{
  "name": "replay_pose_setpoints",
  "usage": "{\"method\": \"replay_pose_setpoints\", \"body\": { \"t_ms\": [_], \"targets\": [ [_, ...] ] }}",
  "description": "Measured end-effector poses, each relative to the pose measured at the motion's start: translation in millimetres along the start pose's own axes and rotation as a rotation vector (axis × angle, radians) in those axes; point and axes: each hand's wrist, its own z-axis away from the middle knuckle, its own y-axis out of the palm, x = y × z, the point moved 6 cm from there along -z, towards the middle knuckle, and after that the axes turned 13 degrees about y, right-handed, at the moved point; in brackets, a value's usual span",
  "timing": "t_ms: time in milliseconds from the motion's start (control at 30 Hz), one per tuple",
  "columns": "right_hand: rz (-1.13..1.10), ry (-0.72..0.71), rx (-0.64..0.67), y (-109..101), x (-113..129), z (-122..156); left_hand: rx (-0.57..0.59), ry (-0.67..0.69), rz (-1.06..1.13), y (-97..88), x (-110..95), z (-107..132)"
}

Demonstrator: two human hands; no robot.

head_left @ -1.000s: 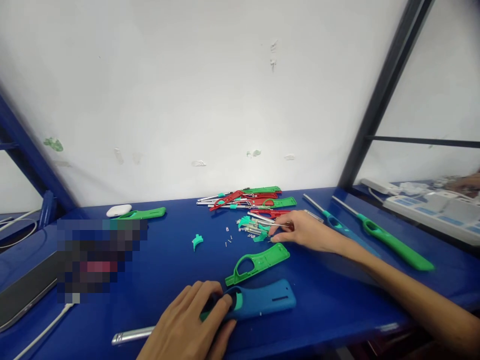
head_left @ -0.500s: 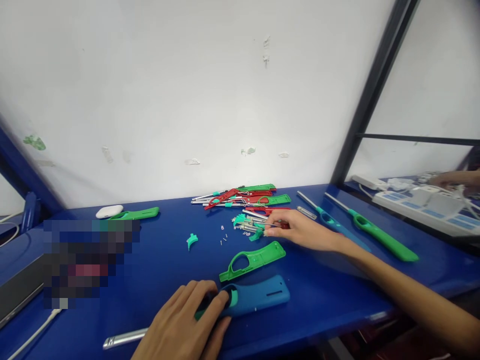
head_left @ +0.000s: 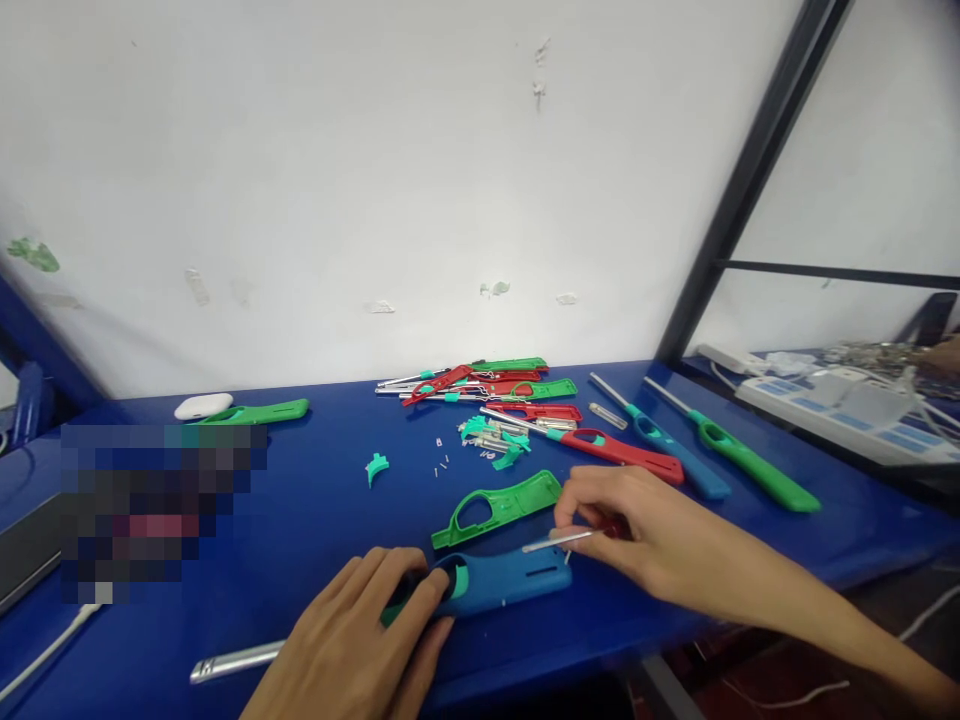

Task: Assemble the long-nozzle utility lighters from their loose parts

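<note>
L hand (head_left: 352, 630): grip closed on near blue lighter (head_left: 506, 583) at trigger ring, pressed to surface (head_left: 315, 500) by front edge. Metal tube (head_left: 236, 662) out to L, handle to R.
R hand (head_left: 634, 520): grip pinching thin screwdriver (head_left: 559, 541), tip over R part of blue handle; contact? can't tell.
Green half-shell (head_left: 521, 503) just behind lighter. Beyond: small-parts pile (head_left: 491, 440), red lighter (head_left: 637, 458); 2nd blue lighter (head_left: 682, 462) + green lighter (head_left: 765, 475) further R.
Text: pixelated patch (head_left: 150, 500) far L, unreadable; lighter mkgs, if any, too small.
</note>
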Motion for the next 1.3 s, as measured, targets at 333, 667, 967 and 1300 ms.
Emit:
{"method": "replay_pose_setpoints", "body": {
  "t_ms": [333,667,967,1300],
  "targets": [
    [-0.001,0.096,-0.073,-5.0,-21.3,2.4,0.005,-0.005,0.015,-0.2,0.4,3.2],
    [-0.176,0.068,-0.06,16.2,-46.0,4.6,0.003,0.002,0.017,2.5,-0.9,2.3],
    [-0.169,0.096,-0.059,5.8,-28.1,8.3,0.006,-0.003,0.03,0.4,0.9,1.9],
    [-0.52,0.164,-0.058,13.1,-26.9,-1.1,-0.003,-0.007,0.031,2.4,0.7,0.5]
  ]
}}
